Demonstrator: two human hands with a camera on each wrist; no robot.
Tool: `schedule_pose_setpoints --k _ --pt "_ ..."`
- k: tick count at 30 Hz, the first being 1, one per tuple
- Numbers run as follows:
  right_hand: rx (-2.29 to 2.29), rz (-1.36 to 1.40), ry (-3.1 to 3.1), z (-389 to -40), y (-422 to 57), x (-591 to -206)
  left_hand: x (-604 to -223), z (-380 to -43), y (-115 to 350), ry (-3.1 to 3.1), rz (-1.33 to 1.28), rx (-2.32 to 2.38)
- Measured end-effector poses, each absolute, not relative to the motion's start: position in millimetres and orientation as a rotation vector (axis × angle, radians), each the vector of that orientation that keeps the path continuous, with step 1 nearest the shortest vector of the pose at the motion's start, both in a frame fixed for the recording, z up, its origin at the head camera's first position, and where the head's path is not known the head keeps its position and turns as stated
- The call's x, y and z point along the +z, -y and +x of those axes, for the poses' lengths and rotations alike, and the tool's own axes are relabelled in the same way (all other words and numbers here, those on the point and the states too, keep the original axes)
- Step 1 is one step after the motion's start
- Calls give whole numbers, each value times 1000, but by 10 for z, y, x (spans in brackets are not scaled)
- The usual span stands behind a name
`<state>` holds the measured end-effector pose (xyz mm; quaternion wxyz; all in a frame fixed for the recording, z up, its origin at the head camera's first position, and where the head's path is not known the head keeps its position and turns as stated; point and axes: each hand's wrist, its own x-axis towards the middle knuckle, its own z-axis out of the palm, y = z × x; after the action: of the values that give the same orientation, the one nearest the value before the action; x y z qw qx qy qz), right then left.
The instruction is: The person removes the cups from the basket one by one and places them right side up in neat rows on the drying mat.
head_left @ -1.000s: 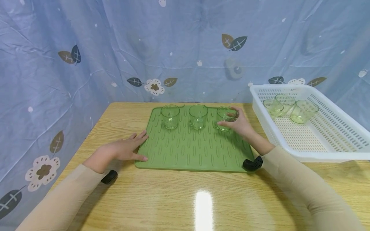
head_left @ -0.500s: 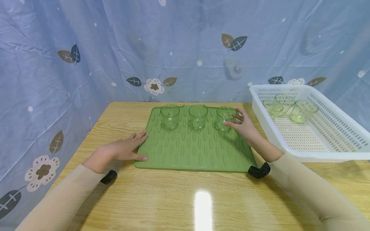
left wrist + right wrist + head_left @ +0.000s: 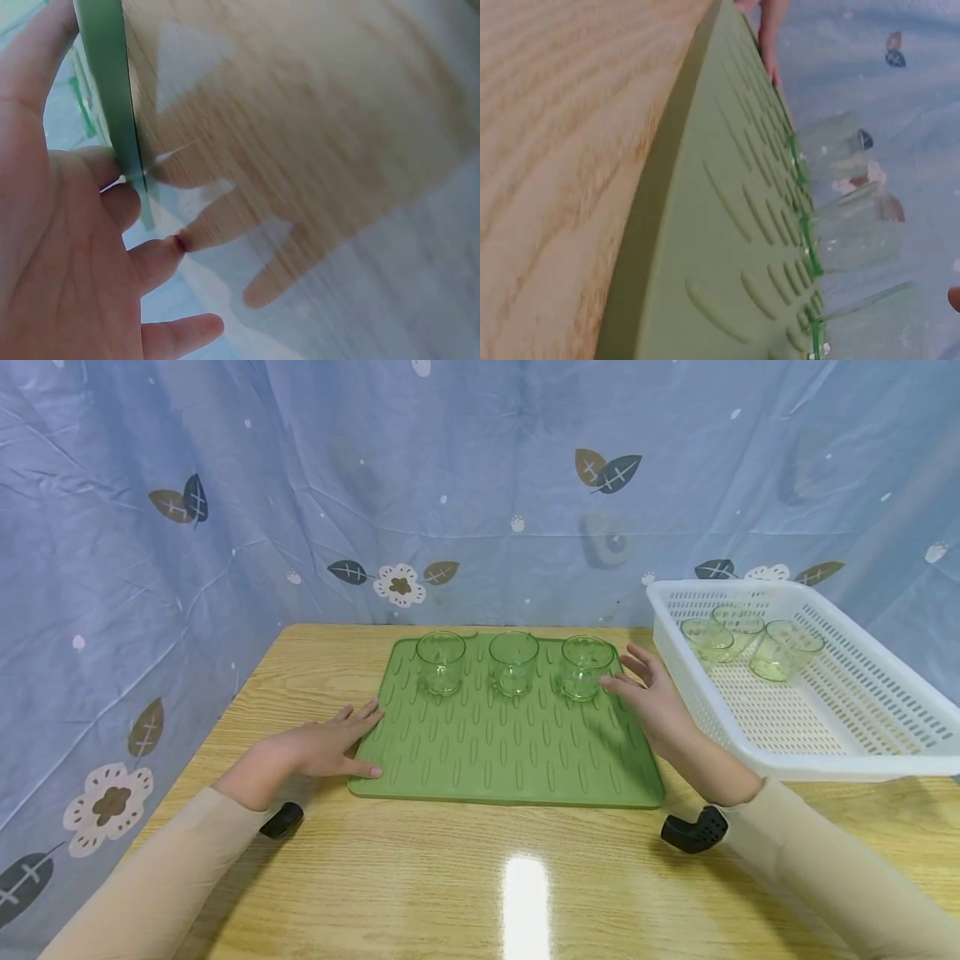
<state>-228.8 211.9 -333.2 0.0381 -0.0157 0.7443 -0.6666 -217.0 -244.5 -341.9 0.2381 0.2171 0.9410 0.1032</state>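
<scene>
Three clear green-tinted glasses stand upright in a row along the back of a green ridged drying mat (image 3: 510, 752): a left glass (image 3: 441, 664), a middle glass (image 3: 513, 664) and a right glass (image 3: 587, 668). My right hand (image 3: 660, 706) is just to the right of the right glass, fingers spread and holding nothing. In the right wrist view the glasses, including the middle glass (image 3: 855, 232), line the mat's far side. My left hand (image 3: 337, 747) rests with straight fingers on the mat's left edge; the left wrist view shows its palm (image 3: 67, 247) beside that edge.
A white perforated basket (image 3: 847, 766) stands at the right, with three more glasses, one of them a tilted glass (image 3: 783, 652), in its back left part. Under everything is a wooden table (image 3: 420, 877). A blue patterned curtain (image 3: 480, 485) hangs behind and at the left.
My right hand has let go of the right glass and drawn back to the right, leaving the glass standing on the mat. My left hand has stayed where it was.
</scene>
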Motion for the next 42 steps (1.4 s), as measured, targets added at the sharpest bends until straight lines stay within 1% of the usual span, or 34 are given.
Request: schedule_pose_setpoints --k 14,22,27,34,42 --pt "-2053 -201 -2319 -2027 -2117 -3122 -3406 -2164 2446 -2571 592 284" --pt "-2104 -339 -2329 -1950 -2230 -2889 -3402 -2160 2444 -2578 594 287" --pt "-2225 -425 -2261 -1980 -2339 -2759 -3401 -2153 2444 -2580 602 299" --pt "-2465 -504 -2067 -2109 -2521 -2602 -3383 -2131 2440 -2581 598 293" --pt "-2549 -601 -2150 -2275 -2726 -2498 -3381 -2147 2439 -2581 587 263"
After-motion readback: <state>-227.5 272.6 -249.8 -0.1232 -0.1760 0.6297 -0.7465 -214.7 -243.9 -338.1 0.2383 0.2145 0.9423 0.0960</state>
